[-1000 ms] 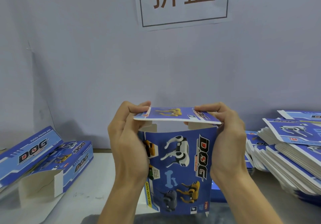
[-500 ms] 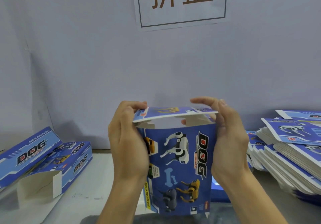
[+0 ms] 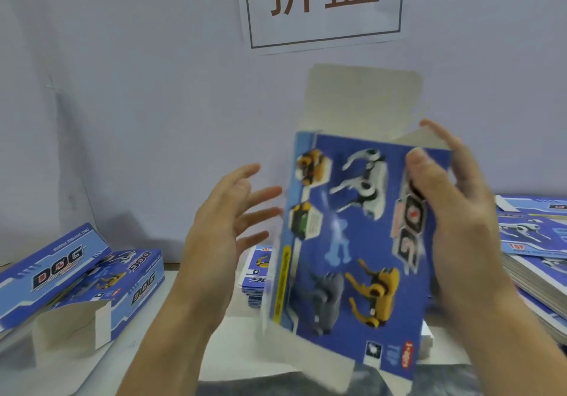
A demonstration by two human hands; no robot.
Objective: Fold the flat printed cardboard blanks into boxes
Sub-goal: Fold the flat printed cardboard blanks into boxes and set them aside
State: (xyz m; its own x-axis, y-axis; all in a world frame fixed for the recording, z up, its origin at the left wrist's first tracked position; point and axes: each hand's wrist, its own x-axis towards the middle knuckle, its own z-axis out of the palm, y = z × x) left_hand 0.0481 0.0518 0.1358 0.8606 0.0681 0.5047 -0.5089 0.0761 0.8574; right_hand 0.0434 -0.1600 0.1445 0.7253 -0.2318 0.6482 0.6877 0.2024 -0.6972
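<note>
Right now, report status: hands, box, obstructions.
Right hand grips the box by its right edge; left hand open, off it. Top flap stands open. Nothing between hands and box.

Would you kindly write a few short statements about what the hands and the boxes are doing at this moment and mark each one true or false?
1. The right hand grips the printed box at its right edge. True.
2. The left hand pinches the box's left edge. False: its fingers are spread and apart from the box.
3. The box's top flap stands up open, its plain inner side showing. True.
4. The folded boxes lie to the person's right. False: they lie on the left; the stack of flat blanks is on the right.
5. A paper sign hangs on the wall above the box. True.
</note>
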